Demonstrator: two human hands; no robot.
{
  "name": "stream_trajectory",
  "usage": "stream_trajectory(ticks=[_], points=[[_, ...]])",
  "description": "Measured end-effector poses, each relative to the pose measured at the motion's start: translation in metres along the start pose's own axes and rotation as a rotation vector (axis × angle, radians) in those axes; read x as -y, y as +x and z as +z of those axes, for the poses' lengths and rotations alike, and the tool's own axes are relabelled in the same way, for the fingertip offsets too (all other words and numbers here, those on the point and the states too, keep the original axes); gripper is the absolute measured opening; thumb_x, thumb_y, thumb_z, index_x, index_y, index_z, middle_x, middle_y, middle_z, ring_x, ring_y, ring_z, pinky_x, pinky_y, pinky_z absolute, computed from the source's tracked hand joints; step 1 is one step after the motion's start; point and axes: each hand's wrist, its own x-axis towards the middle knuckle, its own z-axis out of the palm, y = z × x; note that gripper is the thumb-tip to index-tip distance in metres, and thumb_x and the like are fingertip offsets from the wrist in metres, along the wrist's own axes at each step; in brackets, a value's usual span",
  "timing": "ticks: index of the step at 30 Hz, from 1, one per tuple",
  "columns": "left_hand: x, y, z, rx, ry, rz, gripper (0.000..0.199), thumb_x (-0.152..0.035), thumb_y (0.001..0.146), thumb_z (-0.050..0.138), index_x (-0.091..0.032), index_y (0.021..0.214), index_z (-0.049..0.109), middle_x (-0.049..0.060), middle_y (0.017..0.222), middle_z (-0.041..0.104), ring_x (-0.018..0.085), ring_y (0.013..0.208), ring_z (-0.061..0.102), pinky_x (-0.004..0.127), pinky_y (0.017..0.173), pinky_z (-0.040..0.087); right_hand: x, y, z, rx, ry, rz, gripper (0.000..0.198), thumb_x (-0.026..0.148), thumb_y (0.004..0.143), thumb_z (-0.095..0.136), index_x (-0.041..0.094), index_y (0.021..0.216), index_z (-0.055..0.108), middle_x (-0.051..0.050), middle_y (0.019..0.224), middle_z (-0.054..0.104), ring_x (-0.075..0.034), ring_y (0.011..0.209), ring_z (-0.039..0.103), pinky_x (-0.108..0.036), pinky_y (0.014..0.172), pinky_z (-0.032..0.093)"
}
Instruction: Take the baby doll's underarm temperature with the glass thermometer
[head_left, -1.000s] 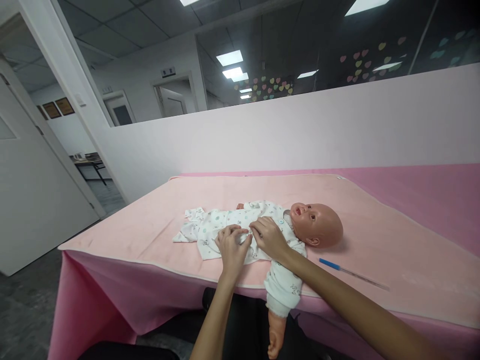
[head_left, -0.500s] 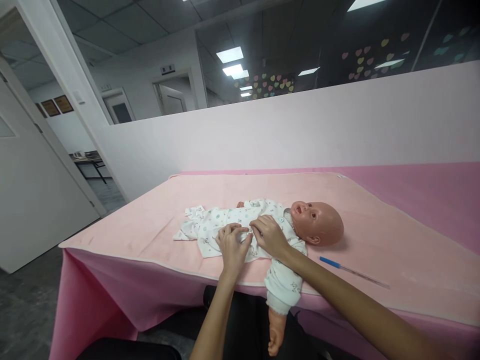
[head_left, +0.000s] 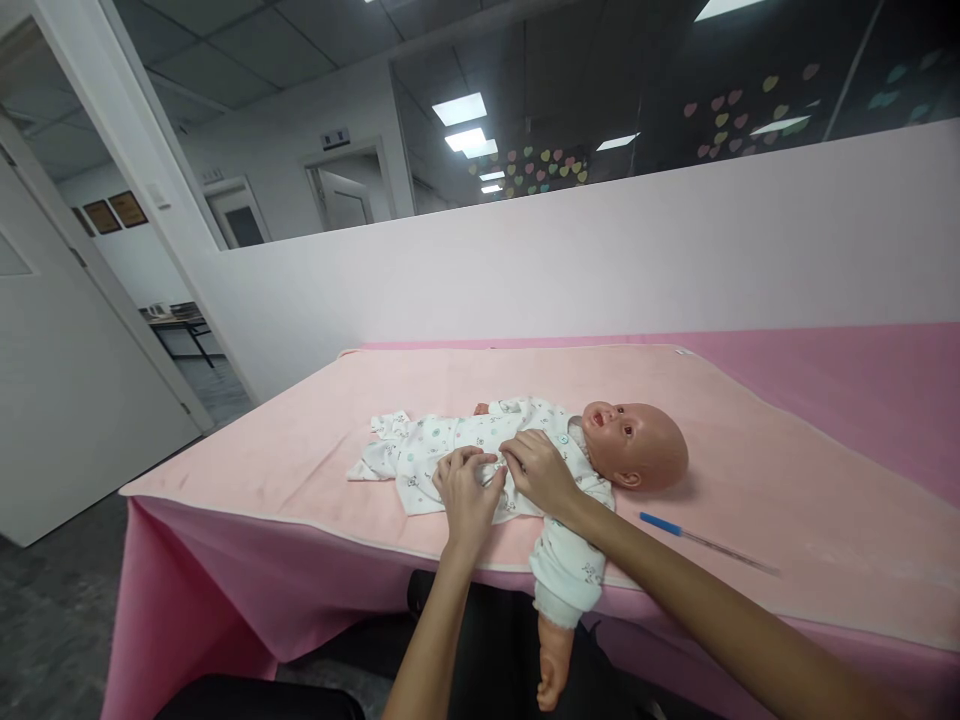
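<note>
A baby doll (head_left: 651, 445) lies on its back, head to the right, dressed in a white printed baby outfit (head_left: 426, 437). At the doll's middle, my left hand (head_left: 466, 488) pinches the front of the outfit between thumb and fingers. Just right of it, my right hand (head_left: 538, 468) has its fingers closed on the same cloth, nearer the chest. The fingertips of both hands almost meet; the exact bit of cloth between them is too small to make out. One doll arm (head_left: 553, 660) in its sleeve hangs over the table's near edge, under my right forearm.
A peach blanket (head_left: 300, 400) covers the table over a pink cloth (head_left: 187, 580). Right of the doll lies a thin rod with a blue handle (head_left: 660, 523). Behind the table stands a white wall (head_left: 600, 270) with a window above; a door (head_left: 82, 370) is at left.
</note>
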Motion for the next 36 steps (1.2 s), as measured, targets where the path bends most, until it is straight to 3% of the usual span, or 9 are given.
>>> stream_trajectory(ticks=[11, 25, 36], points=[[-0.002, -0.002, -0.001, -0.017, 0.063, 0.06, 0.016, -0.035, 0.076, 0.058, -0.026, 0.087, 0.065, 0.004, 0.096, 0.056, 0.023, 0.096, 0.045, 0.04, 0.086, 0.031, 0.0, 0.0, -0.001, 0.017, -0.003, 0.018, 0.017, 0.011, 0.083, 0.042, 0.018, 0.077, 0.056, -0.004, 0.071, 0.054, -0.018, 0.073, 0.048, -0.031, 0.07, 0.037], [-0.01, -0.006, 0.004, -0.023, 0.31, 0.256, 0.015, -0.022, 0.084, 0.043, -0.017, 0.091, 0.056, 0.009, 0.097, 0.053, 0.023, 0.094, 0.046, 0.042, 0.086, 0.032, 0.0, 0.0, 0.001, 0.023, -0.032, -0.008, 0.019, 0.01, 0.084, 0.04, 0.018, 0.076, 0.055, -0.004, 0.07, 0.054, -0.018, 0.072, 0.047, -0.031, 0.07, 0.036], [-0.006, -0.006, 0.007, -0.053, 0.312, 0.24, 0.018, -0.024, 0.087, 0.038, -0.016, 0.087, 0.055, 0.009, 0.095, 0.053, 0.022, 0.09, 0.046, 0.042, 0.083, 0.033, -0.001, -0.001, 0.002, 0.005, -0.039, -0.003, 0.016, 0.012, 0.084, 0.041, 0.018, 0.078, 0.055, -0.004, 0.071, 0.054, -0.018, 0.072, 0.047, -0.03, 0.07, 0.036]])
